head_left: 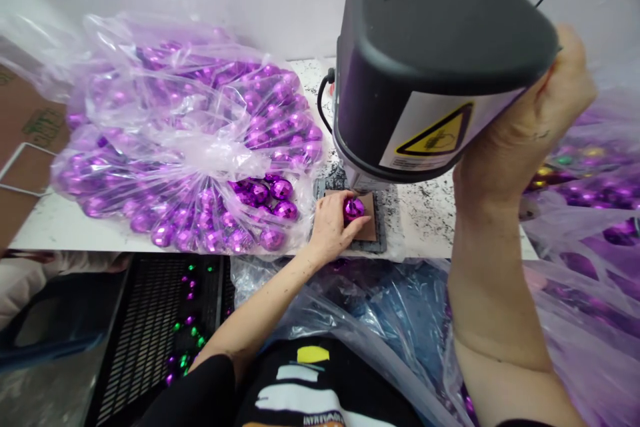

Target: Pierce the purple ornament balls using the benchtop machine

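My left hand (330, 223) holds a shiny purple faceted ball (354, 209) between thumb and fingers. The ball rests on a small brown pad (367, 230) lying on a grey base plate (381, 240) at the table's front edge. Directly above it looms a large black machine head (440, 33) with a yellow warning label and a round vent on top. My right hand (535, 110) is raised against the right side of the machine head, closed around something there. Its fingertips and whatever they grip are hidden behind the housing.
A big clear plastic bag (200, 147) full of purple balls lies to the left on the white table (425, 220). More bagged balls (600, 180) are at the right. A cardboard box (30, 120) stands far left. Below is a black crate (145, 327) with small green and purple beads.
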A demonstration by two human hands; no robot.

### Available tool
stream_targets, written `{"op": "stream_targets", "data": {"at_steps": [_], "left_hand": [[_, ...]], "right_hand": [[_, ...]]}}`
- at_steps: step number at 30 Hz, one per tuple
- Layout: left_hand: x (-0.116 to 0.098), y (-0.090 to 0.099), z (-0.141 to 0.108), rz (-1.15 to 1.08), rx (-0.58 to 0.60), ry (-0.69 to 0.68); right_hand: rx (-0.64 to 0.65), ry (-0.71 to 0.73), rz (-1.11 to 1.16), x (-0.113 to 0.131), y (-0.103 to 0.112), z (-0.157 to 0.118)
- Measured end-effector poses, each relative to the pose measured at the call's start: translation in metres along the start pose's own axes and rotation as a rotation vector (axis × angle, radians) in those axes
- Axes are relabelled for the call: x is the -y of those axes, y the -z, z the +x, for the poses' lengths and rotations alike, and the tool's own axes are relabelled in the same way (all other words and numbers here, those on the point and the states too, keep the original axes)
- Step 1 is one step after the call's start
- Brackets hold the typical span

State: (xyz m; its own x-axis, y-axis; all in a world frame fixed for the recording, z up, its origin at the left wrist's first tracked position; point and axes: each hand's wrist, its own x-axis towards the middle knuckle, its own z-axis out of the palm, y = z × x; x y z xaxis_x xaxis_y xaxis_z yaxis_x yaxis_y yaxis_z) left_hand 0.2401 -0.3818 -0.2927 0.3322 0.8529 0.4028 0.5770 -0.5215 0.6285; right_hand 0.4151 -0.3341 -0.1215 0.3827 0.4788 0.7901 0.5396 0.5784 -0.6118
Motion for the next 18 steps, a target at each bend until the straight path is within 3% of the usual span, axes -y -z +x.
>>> {"op": "stream_targets", "data": {"at_steps": [7, 12, 18], "left_hand": [[0.003, -0.01, 0.002, 0.049, -0.03, 0.014], [0.002, -0.01, 0.002, 0.063, -0.019, 0.042], [0.001, -0.011, 0.002, 0.062, -0.033, 0.05]], "right_hand": [[-0.008, 0.037, -0.05, 0.01, 0.006, -0.008], [-0.095, 0.161, -0.12, 0.011, 0.026, -0.047], [-0.01, 0.308, -0.081, 0.004, 0.044, -0.082]]}}
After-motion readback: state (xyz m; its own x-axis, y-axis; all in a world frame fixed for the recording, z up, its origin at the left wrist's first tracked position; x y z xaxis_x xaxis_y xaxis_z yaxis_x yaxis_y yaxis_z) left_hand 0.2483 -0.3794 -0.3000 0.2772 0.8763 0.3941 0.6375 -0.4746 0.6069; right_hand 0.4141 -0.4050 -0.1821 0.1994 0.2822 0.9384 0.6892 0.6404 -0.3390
